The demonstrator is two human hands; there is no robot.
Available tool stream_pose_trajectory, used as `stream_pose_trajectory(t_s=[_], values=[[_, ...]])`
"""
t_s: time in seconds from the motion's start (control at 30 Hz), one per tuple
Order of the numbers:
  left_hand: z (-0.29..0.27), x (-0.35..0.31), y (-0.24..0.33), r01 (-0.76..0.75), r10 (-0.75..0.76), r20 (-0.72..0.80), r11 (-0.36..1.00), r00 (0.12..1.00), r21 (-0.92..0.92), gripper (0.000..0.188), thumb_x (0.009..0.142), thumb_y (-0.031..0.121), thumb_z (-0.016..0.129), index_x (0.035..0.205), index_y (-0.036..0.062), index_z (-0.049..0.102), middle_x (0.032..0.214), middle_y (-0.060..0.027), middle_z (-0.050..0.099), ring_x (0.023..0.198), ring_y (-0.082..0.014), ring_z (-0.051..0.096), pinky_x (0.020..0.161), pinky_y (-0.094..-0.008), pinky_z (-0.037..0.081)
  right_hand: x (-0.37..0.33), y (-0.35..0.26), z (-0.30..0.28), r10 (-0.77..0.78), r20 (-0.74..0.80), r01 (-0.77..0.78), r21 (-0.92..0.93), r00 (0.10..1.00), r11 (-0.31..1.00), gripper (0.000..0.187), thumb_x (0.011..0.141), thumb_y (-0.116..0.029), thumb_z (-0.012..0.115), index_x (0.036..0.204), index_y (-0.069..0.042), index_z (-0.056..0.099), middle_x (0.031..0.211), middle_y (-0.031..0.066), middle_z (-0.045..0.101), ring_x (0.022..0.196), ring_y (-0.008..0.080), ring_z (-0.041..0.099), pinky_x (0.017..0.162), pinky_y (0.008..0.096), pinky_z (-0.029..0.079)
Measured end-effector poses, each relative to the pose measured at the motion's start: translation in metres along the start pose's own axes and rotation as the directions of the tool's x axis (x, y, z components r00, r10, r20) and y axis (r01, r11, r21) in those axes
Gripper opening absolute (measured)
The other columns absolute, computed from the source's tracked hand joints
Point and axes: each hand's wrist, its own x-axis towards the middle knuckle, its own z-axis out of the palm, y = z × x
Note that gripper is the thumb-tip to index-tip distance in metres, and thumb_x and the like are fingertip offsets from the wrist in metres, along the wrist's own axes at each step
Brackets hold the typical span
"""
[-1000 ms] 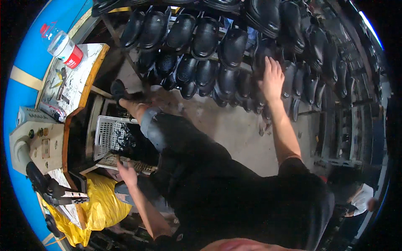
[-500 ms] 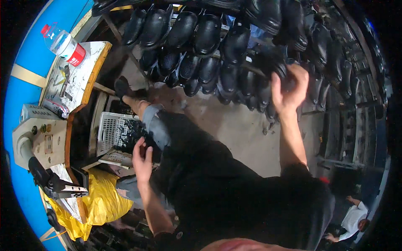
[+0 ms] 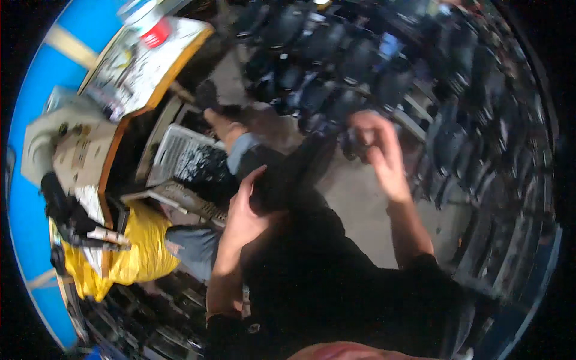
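Note:
A dark elongated thing, apparently a black shoe (image 3: 315,157), lies slantwise above my thigh, blurred against the dark clothing. My left hand (image 3: 246,213) curls round its near end, thumb on the upper side and fingers along the lower side. Close to its far end is my right hand (image 3: 381,153), with bent fingers and the thumb set apart from them. Motion smears those fingertips, so I cannot tell whether they touch the shoe. Behind the right hand hang rows of black shoes (image 3: 324,51) on a rack.
On the left stands a white-topped bench (image 3: 159,63) with a bottle (image 3: 150,27) on it, next to a pale machine (image 3: 75,150). Below are a white plastic crate (image 3: 174,150) with black bits in it and a yellow sack (image 3: 147,240). More shoe racks (image 3: 498,240) line the right side.
My right hand has come down and left, away from the rack, and a dark shoe shape now lies between my hands. My left hand has moved right and up to it. The view has turned.

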Motion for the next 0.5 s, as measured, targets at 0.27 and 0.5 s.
stream_pose_trajectory(t_s=[0.27,0.5], values=[[-0.053,-0.017,-0.042,0.045,-0.046,-0.249,0.999,0.967,-0.007,0.037,0.088,-0.005,0.062,0.124,0.0038,0.061,0.101,-0.0051,0.062,0.094,-0.0148,0.055,0.087,-0.0265,0.043,0.034,0.078,-0.073,-0.358,-0.049,0.09,-0.928,0.933,0.362,0.054,0.08,-0.004,0.066,0.133,-0.003,0.054,0.132,0.0155,0.057,0.124,0.0363,0.05,0.107,0.0462,0.035],[-0.058,-0.039,-0.035,0.016,-0.054,-0.253,0.989,0.966,-0.148,0.046,0.084,0.005,0.071,0.128,0.004,0.061,0.113,-0.0081,0.058,0.101,-0.0199,0.052,0.093,-0.0309,0.04,0.015,-0.015,0.008,-0.731,0.18,0.616,-0.686,0.658,0.386,0.051,0.084,-0.027,0.075,0.122,0.002,0.058,0.113,0.0162,0.066,0.102,0.036,0.056,0.09,0.0486,0.045]])
